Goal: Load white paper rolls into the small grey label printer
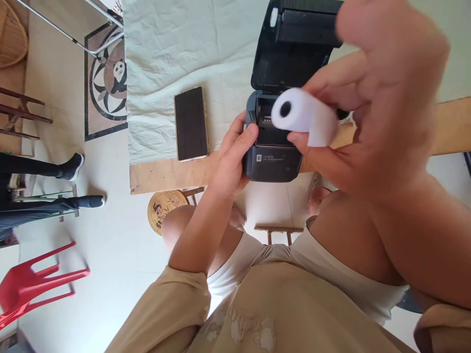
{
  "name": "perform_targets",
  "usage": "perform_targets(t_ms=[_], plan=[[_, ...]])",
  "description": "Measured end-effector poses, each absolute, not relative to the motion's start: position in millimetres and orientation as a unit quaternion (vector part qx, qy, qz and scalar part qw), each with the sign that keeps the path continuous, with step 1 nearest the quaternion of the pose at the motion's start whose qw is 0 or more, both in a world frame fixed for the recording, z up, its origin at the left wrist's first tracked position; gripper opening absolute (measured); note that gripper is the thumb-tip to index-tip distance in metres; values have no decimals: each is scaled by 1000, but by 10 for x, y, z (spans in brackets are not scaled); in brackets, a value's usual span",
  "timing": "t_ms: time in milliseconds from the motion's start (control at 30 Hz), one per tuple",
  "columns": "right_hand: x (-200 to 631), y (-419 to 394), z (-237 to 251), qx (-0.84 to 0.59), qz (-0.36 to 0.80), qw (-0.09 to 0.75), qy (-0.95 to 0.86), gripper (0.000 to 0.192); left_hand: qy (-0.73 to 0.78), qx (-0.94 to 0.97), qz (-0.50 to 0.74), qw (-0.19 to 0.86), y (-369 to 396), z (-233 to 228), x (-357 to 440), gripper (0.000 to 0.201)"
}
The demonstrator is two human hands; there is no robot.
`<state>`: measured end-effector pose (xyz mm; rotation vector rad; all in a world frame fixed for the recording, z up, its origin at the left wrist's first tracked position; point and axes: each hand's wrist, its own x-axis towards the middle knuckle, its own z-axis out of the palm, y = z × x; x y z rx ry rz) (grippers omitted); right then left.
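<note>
My left hand [234, 152] is closed around the left side of a black portable label printer [274, 164], its thumb on the housing's edge. The printer's lid [290, 54] stands swung open away from me, baring the paper bay with some printed white characters inside. Pinched in my right hand [382, 103] is a small roll of white paper [305, 115] with a dark hollow core. The roll hangs over the right part of the bay and hides some of it; whether it touches the printer I cannot tell. A short loose end of paper droops from the roll. The right hand is slightly blurred.
A smartphone [191, 122] with a dark screen lies on the pale tablecloth [158, 49], left of the printer. The table's bare wooden edge [165, 176] runs along my side. A round stool [165, 208] and a red plastic chair [37, 284] stand below. Another person's legs [47, 201] show at far left.
</note>
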<state>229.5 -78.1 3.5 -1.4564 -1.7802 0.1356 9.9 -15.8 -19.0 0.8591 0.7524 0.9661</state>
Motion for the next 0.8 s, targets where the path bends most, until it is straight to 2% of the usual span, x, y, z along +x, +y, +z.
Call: perform_targets(t_ms=[167, 333, 500, 700, 800], plan=[[2176, -630, 100, -587, -58, 383, -711, 12, 349, 384, 430, 739, -183, -162, 88, 29], [2242, -572, 5, -542, -94, 344, -761, 17, 380, 364, 421, 739, -232, -81, 134, 27], [2085, -623, -43, -527, -148, 427, -719, 16, 365, 381, 419, 739, -274, -58, 138, 31], [1960, -771, -69, -438, -110, 448, -772, 25, 367, 418, 406, 725, -269, -83, 102, 39], [2018, -820, -53, -412, -81, 449, -789, 23, 370, 465, 411, 692, -198, -234, 80, 52]])
